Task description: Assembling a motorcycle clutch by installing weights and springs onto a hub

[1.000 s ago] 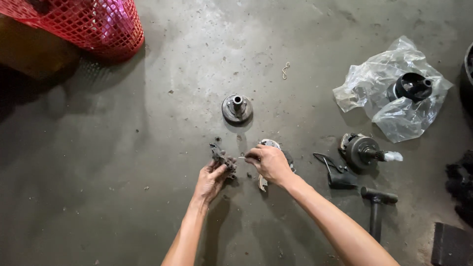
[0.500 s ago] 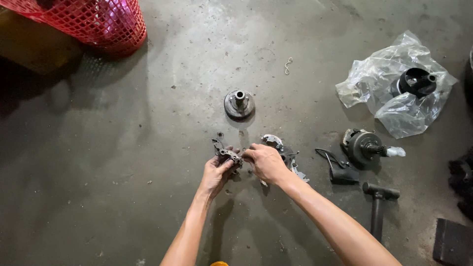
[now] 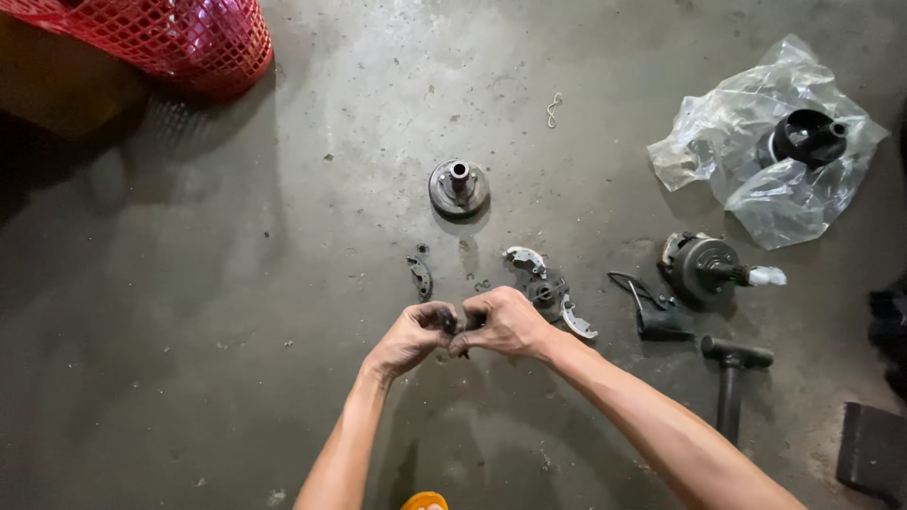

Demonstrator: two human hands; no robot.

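My left hand (image 3: 408, 336) and my right hand (image 3: 505, 321) meet fingertip to fingertip over the concrete floor, both pinching one small dark greasy metal part (image 3: 451, 324) between them; most of it is hidden by the fingers. Just beyond the left hand lies a small curved dark metal piece (image 3: 419, 276). Beside the right hand sits a dirty round assembly with curved grey shoes (image 3: 550, 289). Farther away stands a round metal hub with a centre tube (image 3: 459, 187).
A red mesh basket (image 3: 189, 38) stands far left. To the right lie black pliers (image 3: 652, 312), a round motor-like part with a shaft (image 3: 707, 269), a hammer (image 3: 730, 373), and a clear plastic bag (image 3: 756, 179) holding a black round part (image 3: 808, 137). A small wire clip (image 3: 554, 110) lies far off.
Both hands have drawn back toward me with a small part pinched between them. A small curved piece now lies alone on the floor where the hands were.
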